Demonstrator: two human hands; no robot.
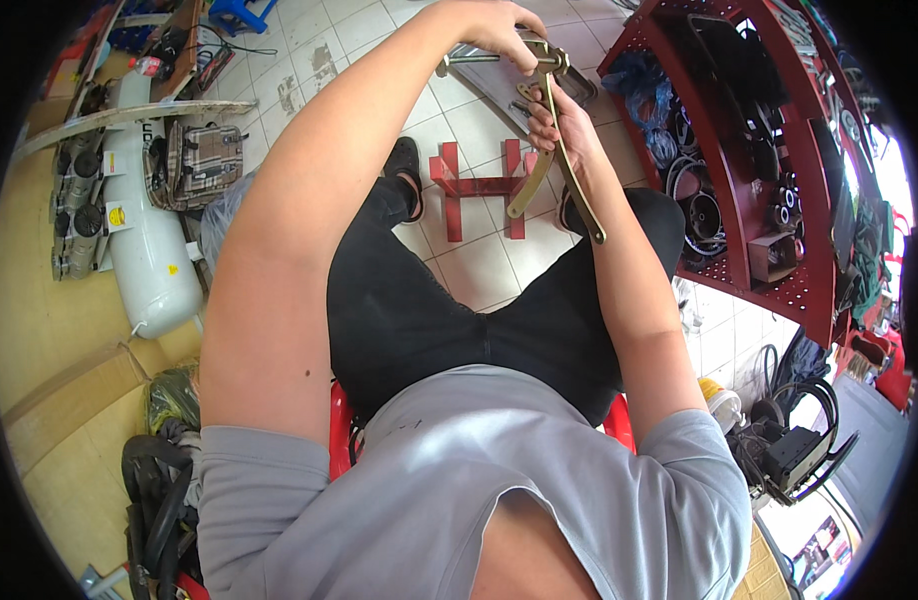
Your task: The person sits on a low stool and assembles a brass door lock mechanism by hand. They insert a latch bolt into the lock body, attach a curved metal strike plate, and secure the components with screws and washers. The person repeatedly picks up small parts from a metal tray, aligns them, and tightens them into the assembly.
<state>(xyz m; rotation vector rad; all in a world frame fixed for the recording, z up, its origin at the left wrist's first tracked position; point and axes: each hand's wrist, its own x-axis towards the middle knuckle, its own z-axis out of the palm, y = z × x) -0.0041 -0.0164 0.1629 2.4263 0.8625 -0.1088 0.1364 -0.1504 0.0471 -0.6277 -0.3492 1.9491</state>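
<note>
Up ahead of me, both hands are on a brass-coloured metal bracket [583,203] with two long flat arms that hang down and spread apart. My left hand [494,30] reaches over from the left, its fingers closed on the bracket's upper end, near a nut and a long bolt [476,58]. My right hand [571,128] grips the flat arms just below, its fingers curled around them. Part of the upper end is hidden behind the left fingers. Beneath the bracket, a red metal stand [479,187] rests on the tiled floor between my feet.
To the right stands a red shelf rack [744,215] with wheels, bags and parts. A white cylinder tank [144,245] lies at left by a plaid bag [207,160]. A grey metal frame [489,88] is behind the bracket. Black equipment [794,460] sits at lower right.
</note>
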